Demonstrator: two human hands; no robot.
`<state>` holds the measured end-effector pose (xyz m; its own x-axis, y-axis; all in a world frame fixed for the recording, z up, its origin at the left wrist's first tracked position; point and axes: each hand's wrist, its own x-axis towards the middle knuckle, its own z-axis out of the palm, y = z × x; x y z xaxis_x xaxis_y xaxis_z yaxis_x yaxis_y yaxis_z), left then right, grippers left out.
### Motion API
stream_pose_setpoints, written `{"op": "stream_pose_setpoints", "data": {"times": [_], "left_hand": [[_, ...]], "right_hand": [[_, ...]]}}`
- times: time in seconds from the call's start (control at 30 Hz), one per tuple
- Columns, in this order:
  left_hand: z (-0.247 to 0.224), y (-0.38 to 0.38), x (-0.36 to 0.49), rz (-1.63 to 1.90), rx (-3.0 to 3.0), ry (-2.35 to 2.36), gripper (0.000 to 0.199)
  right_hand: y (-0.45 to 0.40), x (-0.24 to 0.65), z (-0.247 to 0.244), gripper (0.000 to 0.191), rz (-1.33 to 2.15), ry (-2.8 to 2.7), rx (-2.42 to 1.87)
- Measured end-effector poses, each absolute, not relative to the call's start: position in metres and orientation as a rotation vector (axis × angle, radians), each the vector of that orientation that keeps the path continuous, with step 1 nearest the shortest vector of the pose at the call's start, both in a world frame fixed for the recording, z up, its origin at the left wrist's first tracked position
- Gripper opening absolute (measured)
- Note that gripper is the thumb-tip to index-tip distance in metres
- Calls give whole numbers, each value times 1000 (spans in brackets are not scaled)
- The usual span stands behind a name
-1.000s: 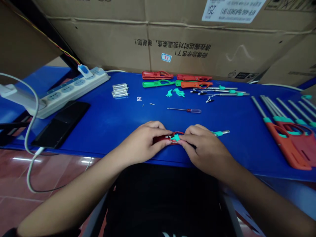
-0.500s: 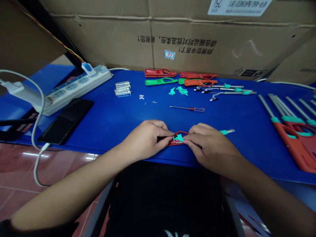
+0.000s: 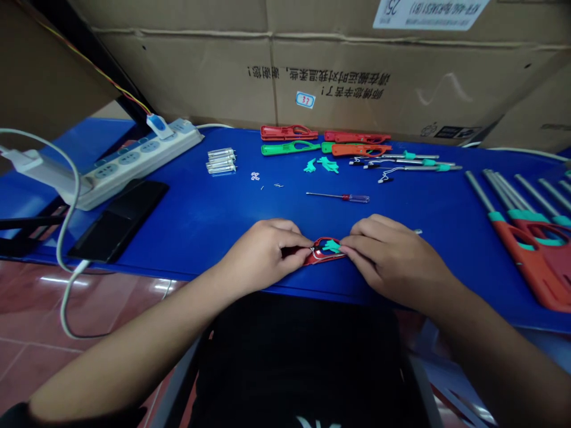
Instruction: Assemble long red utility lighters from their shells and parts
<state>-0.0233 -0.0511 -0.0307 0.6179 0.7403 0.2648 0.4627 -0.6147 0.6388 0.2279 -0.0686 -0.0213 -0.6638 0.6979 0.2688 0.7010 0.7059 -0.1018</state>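
Note:
Near the table's front edge lies a red lighter casing half [image 3: 317, 257], with a white wire and a small black part along it. My left hand [image 3: 271, 252] is closed on the casing's left end, thumb and forefinger pinched by the black part. Between the finger and thumb of my right hand [image 3: 387, 254] is a turquoise trigger [image 3: 331, 246], held over the casing's loop opening. The tip of a metal lighter tube [image 3: 418, 231] shows beyond my right hand, which hides the rest of it.
A screwdriver [image 3: 352, 198] lies ahead, with turquoise triggers [image 3: 329, 164], red and green casings [image 3: 291, 147], wired tubes [image 3: 423, 168] and clear fuel tanks [image 3: 221, 161] behind. Assembled lighters [image 3: 526, 249] lie right. A power strip [image 3: 134, 159] and a black phone [image 3: 120, 220] are left.
My right hand has drawn the turquoise trigger slightly right, away from my left fingers. More of the casing shows, and less of the tube beyond my right hand.

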Motion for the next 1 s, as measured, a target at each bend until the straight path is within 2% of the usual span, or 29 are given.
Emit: {"op": "stream_pose_setpoints", "data": {"times": [0.17,0.33,0.4,0.5,0.57,0.8,1.0], "left_hand": [[-31,-52,-22,705,2382,952,20],[-26,-53,-22,657,2387,973,23],[-25,-54,-22,642,2389,1013,24],[-25,-56,-22,632,2373,1045,19],[-26,-58,-21,640,2326,1059,17],[-29,-64,-16,691,2207,1139,14],[-31,-70,-13,691,2178,1174,14]], "right_hand": [[-64,235,-12,27,-197,-2627,-1110],[-55,235,-7,28,-360,-2573,-1306],[-56,226,-7,28,-194,-2572,-1364],[-65,207,-5,26,332,-2527,-1449],[-73,197,-5,26,529,-2486,-1506],[-92,194,-9,27,628,-2248,-1697],[-92,202,0,31,843,-2285,-1658]]}}
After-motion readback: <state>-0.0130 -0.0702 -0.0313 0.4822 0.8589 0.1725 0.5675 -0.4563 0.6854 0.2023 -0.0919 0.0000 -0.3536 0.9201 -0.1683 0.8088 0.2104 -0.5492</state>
